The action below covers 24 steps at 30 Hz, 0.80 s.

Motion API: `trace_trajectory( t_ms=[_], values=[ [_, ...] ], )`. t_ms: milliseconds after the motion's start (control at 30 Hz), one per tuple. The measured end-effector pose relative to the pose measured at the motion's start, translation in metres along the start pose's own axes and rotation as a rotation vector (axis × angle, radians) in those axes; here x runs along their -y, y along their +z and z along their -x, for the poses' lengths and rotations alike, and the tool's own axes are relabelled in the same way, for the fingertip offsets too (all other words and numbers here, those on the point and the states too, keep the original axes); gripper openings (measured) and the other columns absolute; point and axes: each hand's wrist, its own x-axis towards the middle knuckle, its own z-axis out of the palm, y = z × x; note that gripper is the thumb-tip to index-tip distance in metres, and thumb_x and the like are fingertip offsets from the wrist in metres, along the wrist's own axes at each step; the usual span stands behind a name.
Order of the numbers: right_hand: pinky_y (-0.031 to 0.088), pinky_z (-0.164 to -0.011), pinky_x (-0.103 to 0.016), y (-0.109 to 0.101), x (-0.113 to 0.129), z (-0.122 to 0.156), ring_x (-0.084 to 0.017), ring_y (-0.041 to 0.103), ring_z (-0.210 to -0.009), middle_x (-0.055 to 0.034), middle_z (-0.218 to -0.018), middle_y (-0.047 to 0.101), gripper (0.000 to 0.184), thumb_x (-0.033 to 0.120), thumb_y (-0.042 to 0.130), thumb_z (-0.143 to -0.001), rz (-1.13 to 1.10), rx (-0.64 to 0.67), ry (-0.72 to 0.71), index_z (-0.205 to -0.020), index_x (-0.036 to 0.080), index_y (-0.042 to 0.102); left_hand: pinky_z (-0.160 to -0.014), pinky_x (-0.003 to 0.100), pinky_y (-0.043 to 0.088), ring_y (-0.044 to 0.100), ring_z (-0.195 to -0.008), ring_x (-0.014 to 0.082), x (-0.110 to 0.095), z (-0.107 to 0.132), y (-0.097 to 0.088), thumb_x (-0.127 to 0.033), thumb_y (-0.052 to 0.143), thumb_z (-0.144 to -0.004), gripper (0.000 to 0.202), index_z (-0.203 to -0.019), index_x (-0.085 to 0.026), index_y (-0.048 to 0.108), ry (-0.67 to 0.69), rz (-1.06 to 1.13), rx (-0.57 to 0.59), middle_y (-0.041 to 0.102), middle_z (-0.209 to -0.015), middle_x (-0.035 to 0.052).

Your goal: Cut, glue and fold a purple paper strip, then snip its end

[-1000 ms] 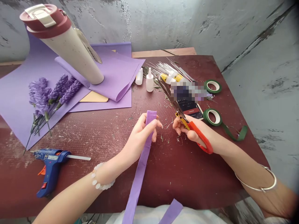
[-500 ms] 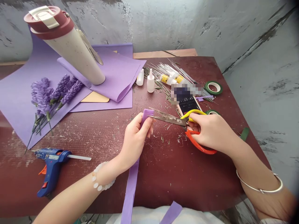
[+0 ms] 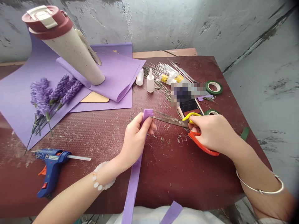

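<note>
Head view: left hand [image 3: 136, 140] pinching a purple paper strip [image 3: 133, 186] near its top end at centre frame; right hand [image 3: 213, 133] closed around scissors [image 3: 173, 122], blades at the strip's tip. Strip likely light, soft and floppy; best held close to the cut.

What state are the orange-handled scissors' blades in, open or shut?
Slightly open: the metal blades of the orange-and-yellow-handled scissors show a narrow gap, tips at the purple paper strip.

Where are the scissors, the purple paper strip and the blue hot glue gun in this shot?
Scissors [image 3: 202, 148]: head view, on the orange handle loop.
Purple paper strip [image 3: 133, 193]: head view, on the length hanging below the left hand.
Blue hot glue gun [image 3: 51, 172]: head view, on the blue grip.
</note>
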Motion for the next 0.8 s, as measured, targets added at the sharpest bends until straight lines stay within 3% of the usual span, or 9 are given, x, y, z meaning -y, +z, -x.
trace_trajectory(
  t_ms=[200, 367, 633, 800],
  values=[
    [0.025, -0.054, -0.029, -0.0006, 0.0026, 0.0004, -0.017, 0.045, -0.046, -0.0005, -0.052, 0.055, 0.013, 0.022, 0.049, -0.078, 0.008, 0.014, -0.013, -0.066, 0.024, 0.043, -0.067, 0.023, 0.048, 0.057, -0.062, 0.0097, 0.0020, -0.0019, 0.0007, -0.026, 0.058, -0.101, 0.022, -0.081, -0.019, 0.062, -0.024, 0.052, 0.075, 0.064, -0.071, -0.0029],
    [0.025, -0.052, -0.029, -0.0017, 0.0048, 0.0007, -0.016, 0.042, -0.044, -0.0001, -0.049, 0.052, 0.016, 0.022, 0.048, -0.080, 0.032, 0.019, -0.014, -0.066, 0.025, 0.042, -0.066, 0.023, 0.049, 0.059, -0.063, 0.0098, 0.0031, -0.0011, -0.0001, -0.026, 0.058, -0.101, 0.014, -0.093, -0.019, 0.068, -0.004, 0.122, 0.024, 0.064, -0.073, -0.0032],
    [0.025, -0.052, -0.028, 0.0024, 0.0072, 0.0011, -0.016, 0.044, -0.044, 0.0004, -0.052, 0.055, 0.012, 0.023, 0.049, -0.076, -0.075, 0.007, -0.051, -0.066, 0.025, 0.043, -0.065, 0.025, 0.047, 0.058, -0.059, 0.0103, 0.0073, 0.0007, 0.0005, -0.028, 0.060, -0.100, 0.018, -0.084, -0.019, 0.064, -0.020, 0.049, 0.175, 0.066, -0.072, -0.0020],
    [0.026, -0.052, -0.028, -0.0005, 0.0083, -0.0008, -0.016, 0.047, -0.044, 0.0011, -0.053, 0.057, 0.014, 0.023, 0.052, -0.077, -0.163, 0.061, -0.073, -0.068, 0.025, 0.042, -0.062, 0.025, 0.044, 0.053, -0.057, 0.0103, 0.0078, 0.0034, 0.0001, -0.030, 0.058, -0.101, 0.021, -0.083, -0.020, 0.061, -0.018, 0.015, 0.197, 0.062, -0.069, -0.0027]
  ],
)
